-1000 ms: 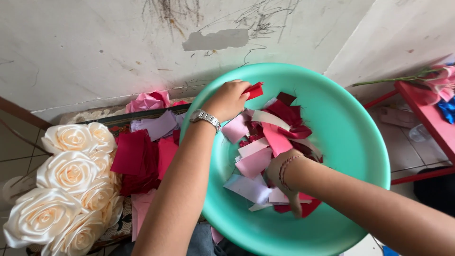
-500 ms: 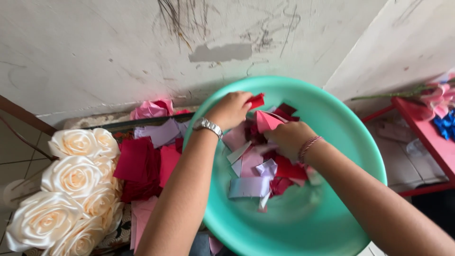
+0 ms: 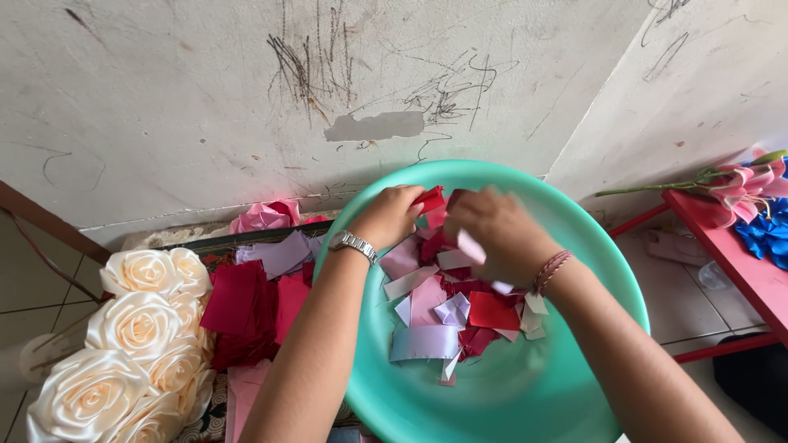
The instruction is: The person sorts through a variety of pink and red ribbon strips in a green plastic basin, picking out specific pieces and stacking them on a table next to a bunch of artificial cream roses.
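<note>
L hand [image 3: 392, 215]: reaching into the teal basin [image 3: 591, 246], far side; fingers pinching a red ribbon piece [image 3: 430, 198].
R hand [image 3: 499, 238]: working just beside L, over the basin middle; blurred, fingers curled, can't tell what they're gripping.
Ribbon scraps [image 3: 447, 308]: red, pink, lilac, lying loose inside the basin.
Risk: basin is tilting w/ both hands pressing in; scraps may be spilling over its near rim.
Cream satin roses [image 3: 139, 328]: left of basin.
Pkgs/labels: none showing.
</note>
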